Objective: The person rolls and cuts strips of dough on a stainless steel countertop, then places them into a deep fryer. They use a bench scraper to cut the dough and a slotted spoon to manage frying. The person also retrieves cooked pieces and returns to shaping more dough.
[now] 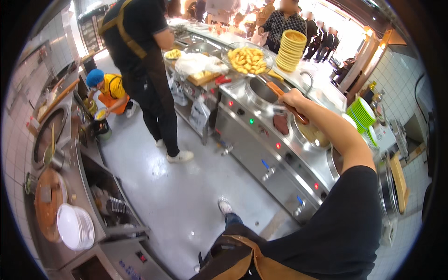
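My right hand (pixel 293 100) is closed around the orange-brown handle (pixel 276 89) of a large wire strainer (pixel 226 56). Pale yellow, rounded food pieces (pixel 246 60) fill the strainer, which hangs above the far part of the steel cooker, beside a round well (pixel 263 90). Just behind it a tall stack of yellow bowls (pixel 291 50) stands on the white counter. A dark red cloth (pixel 281 124) lies on the cooker top below my forearm. Out of view is my left hand; the dark apron and the grey floor show in front of me.
A co-worker in black (pixel 147 70) stands ahead, left of the strainer. Another person in yellow (pixel 113 89) crouches by a bin, holding a bowl. At left, a counter carries a round wooden board (pixel 45 210) and stacked white plates (pixel 75 227). Green-rimmed dishes (pixel 360 113) stand at right.
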A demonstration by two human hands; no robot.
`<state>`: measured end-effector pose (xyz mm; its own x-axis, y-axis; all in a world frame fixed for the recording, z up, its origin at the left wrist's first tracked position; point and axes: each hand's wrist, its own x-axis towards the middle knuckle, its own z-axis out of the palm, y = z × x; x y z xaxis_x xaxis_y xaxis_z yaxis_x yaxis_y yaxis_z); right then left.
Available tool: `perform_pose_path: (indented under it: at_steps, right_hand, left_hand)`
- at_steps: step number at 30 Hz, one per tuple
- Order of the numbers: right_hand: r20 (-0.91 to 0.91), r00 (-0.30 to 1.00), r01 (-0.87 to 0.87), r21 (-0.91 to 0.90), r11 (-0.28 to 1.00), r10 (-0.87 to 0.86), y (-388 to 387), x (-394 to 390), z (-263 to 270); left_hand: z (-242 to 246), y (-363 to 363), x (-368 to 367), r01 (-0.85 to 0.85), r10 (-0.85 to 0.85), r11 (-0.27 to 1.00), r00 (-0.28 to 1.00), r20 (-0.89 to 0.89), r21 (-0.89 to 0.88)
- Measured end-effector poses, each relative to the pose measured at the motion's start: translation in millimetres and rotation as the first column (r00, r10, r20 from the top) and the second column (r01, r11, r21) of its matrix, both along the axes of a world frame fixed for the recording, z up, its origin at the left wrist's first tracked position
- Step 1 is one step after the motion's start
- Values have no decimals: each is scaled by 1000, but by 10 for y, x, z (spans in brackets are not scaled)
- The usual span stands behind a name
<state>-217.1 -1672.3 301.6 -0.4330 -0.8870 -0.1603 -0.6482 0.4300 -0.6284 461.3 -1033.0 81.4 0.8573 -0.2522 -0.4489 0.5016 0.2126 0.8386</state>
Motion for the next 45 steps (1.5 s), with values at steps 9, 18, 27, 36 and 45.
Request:
perform_pose_path:
  at_steps: [9,18,27,36,45]
  right_hand:
    - [-605,785,7,-206,978,-133,-3785,-400,-995]
    - [-950,303,-121,-120,985,-79,-5030,-556,-1736]
    - [-666,735,-45,-233,971,-126,-4606,-1041,-1220]
    - [391,887,-324,144,935,247,-1137,-1029,-285]
    - [509,452,-879,393,270,732,1550,1166,-372]
  left_hand:
    - [192,-574,-1960,-237,-925,-220,357,-126,946]
    - [286,-1156,-2843,-107,-824,-211,554,-118,972]
    - [-458,-651,-2609,-66,-788,35,612,68,997]
    - [-1043,-890,-3076,-173,261,818,961,-86,549]
    - [-712,242,-3491,-361,426,849,900,-95,385]
